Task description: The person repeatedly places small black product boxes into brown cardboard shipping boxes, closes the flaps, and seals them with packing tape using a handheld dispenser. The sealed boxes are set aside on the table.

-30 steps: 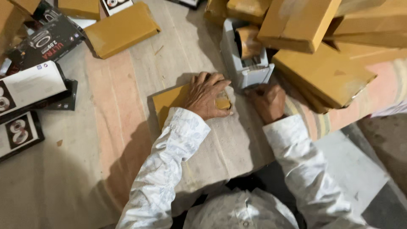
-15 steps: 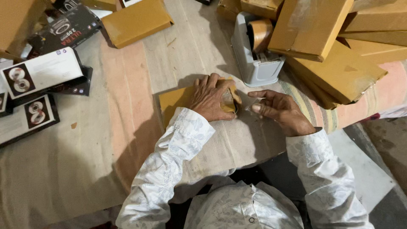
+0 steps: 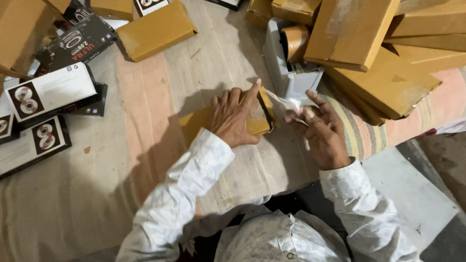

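The left hand (image 3: 236,118) is lying flat, fingers spread, pressing on a small yellow-brown box (image 3: 204,121), which is resting on the cloth-covered table (image 3: 97,194) just in front of the grey tape dispenser (image 3: 290,73). The right hand (image 3: 320,131) is pinching a strip of clear tape (image 3: 286,104) between fingertips, just beside the dispenser.
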